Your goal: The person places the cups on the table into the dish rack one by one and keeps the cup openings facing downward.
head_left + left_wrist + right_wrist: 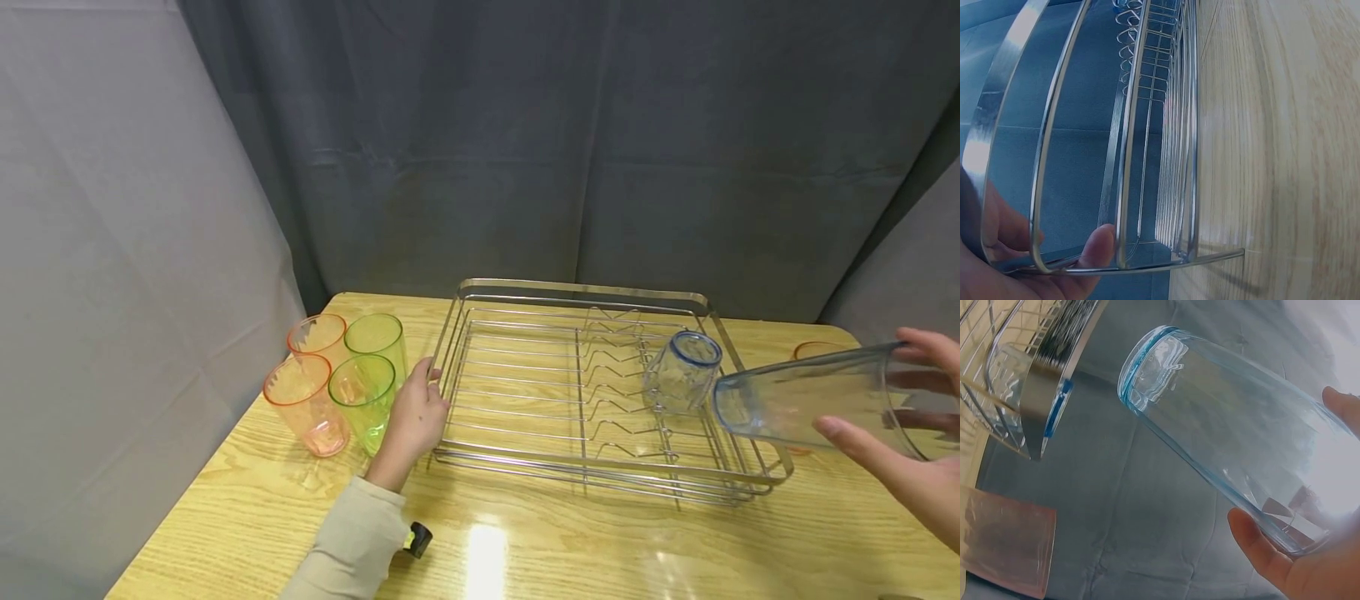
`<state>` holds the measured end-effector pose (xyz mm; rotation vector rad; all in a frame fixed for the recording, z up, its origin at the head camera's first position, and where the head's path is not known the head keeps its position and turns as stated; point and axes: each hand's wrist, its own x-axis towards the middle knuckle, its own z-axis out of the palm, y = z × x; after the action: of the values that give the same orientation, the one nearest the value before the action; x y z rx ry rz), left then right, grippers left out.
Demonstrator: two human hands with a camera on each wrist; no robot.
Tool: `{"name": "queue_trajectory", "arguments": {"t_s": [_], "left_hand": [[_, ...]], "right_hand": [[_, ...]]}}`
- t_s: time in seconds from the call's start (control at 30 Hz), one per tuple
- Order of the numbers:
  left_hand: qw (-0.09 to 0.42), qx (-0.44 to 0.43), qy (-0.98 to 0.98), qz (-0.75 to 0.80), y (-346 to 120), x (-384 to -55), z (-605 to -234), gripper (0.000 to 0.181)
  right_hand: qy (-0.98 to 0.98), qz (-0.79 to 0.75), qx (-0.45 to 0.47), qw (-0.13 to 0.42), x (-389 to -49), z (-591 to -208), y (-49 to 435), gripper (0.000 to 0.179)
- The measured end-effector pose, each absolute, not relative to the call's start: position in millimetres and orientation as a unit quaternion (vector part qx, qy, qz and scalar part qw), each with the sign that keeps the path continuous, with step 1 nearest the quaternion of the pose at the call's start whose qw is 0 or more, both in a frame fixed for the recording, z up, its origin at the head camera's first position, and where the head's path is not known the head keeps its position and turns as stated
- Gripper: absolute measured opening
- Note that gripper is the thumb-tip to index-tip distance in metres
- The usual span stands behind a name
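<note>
Now we see the left hand point(420, 410) gripping the left end of the wire rack point(585, 288) and, near its right end, a tilted, blue-tinted glass point(810, 396), likely light, stiff and slippery, best held round its sides, gripped by the right hand point(911, 475).

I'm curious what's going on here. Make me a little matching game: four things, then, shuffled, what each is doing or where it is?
1. Green cups
2. Rack
3. Left grip
4. Right grip

A. Holding a bluish cup
B. Standing grouped with two orange cups
C. Holding the rack's left end
D. Metal, with a blue-ringed cup resting inside

Right pairs: 1-B, 2-D, 3-C, 4-A
</note>
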<state>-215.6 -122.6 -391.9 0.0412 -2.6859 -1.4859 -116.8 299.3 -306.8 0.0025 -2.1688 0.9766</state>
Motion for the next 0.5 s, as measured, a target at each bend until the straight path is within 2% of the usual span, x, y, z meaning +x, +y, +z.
{"name": "queue_trajectory", "arguments": {"t_s": [0.5], "left_hand": [[0.04, 0.01, -0.877, -0.479, -123, -215, -391, 0.05]], "right_hand": [[-0.836, 0.38, 0.128, 0.374, -116, -303, 277, 0.101]]}}
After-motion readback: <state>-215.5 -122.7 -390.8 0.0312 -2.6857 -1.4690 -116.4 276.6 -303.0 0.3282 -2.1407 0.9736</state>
